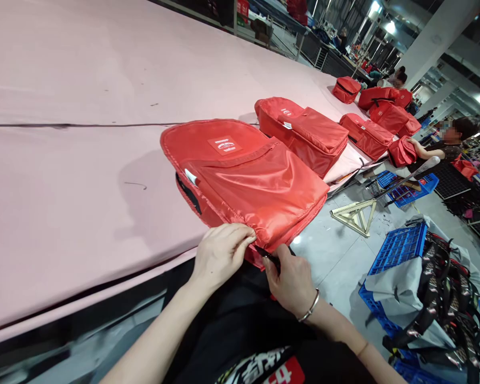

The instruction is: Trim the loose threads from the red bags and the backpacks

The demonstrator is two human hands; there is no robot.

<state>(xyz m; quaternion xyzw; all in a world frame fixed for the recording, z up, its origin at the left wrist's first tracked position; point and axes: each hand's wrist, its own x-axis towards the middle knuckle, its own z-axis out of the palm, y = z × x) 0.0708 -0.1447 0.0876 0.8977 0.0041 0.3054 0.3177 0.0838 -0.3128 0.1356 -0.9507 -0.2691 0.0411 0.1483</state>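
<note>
A red fabric backpack (244,170) lies flat on the pink table (64,176), hanging a little over its near edge. My left hand (220,253) is closed, pinching the bag's bottom edge. My right hand (290,280), with a bracelet on the wrist, is closed round a small dark tool (269,256) held against the same edge. I cannot make out what the tool is.
Several more red bags (304,133) lie in a row further along the table. A person (444,144) sits at the far end, touching one. Blue crates (400,248) with straps and grey cloth stand on the floor at right, near a wooden triangular frame (356,213).
</note>
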